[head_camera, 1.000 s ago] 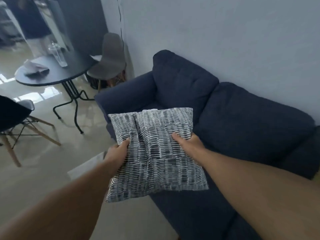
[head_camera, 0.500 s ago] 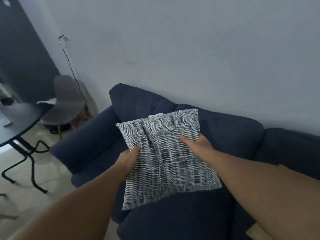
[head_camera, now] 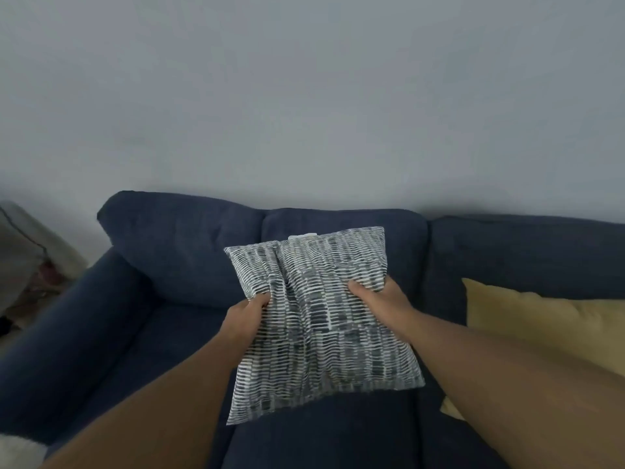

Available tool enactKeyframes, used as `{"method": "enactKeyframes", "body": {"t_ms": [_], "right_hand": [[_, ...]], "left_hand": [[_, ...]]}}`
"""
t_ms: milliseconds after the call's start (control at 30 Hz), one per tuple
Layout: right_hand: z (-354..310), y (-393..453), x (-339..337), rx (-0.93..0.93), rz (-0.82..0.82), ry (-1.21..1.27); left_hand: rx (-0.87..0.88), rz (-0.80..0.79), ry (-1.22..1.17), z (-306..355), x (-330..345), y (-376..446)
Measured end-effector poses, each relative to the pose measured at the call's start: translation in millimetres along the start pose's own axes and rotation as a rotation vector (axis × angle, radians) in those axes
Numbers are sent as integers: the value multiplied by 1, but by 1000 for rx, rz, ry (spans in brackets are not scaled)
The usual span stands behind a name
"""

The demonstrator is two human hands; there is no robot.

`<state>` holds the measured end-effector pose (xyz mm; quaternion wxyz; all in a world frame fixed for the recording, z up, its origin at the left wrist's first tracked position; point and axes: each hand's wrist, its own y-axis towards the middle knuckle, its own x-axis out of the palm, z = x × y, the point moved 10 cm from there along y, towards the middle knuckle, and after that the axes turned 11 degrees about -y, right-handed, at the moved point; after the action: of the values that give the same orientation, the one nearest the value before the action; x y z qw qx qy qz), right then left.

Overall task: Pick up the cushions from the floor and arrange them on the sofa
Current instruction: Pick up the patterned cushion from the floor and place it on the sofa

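Observation:
A grey-and-white patterned cushion (head_camera: 321,319) hangs in the air over the seat of the dark blue sofa (head_camera: 162,333), in front of its middle back pad. My left hand (head_camera: 245,316) grips the cushion's left edge and my right hand (head_camera: 382,301) grips its right edge. The cushion is creased down its middle, with a small white tag at its top edge. A yellow cushion (head_camera: 548,330) lies on the sofa seat to the right, partly hidden behind my right forearm.
The sofa's left armrest (head_camera: 64,350) runs along the lower left. A plain grey wall (head_camera: 304,96) stands directly behind the sofa. At the far left edge a strip of floor with a dark cable (head_camera: 20,231) shows. Something white and fluffy (head_camera: 17,451) sits at the bottom-left corner.
My view has swung right from the table and chairs to face the sofa squarely. The cushion stays in both hands and is now over the seat. The yellow cushion has come into view.

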<state>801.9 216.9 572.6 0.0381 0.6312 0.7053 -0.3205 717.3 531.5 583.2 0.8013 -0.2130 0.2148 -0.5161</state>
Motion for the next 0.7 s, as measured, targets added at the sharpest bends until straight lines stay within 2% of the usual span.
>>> {"method": "enactKeyframes", "body": {"t_ms": [233, 367, 700], "right_hand": [[40, 3, -8, 66, 108, 107], [38, -9, -9, 82, 150, 126], [92, 2, 18, 159, 173, 163]], "left_hand": [[-45, -150, -41, -6, 25, 38], [-28, -210, -81, -3, 25, 60], [58, -304, 101, -29, 54, 108]]}}
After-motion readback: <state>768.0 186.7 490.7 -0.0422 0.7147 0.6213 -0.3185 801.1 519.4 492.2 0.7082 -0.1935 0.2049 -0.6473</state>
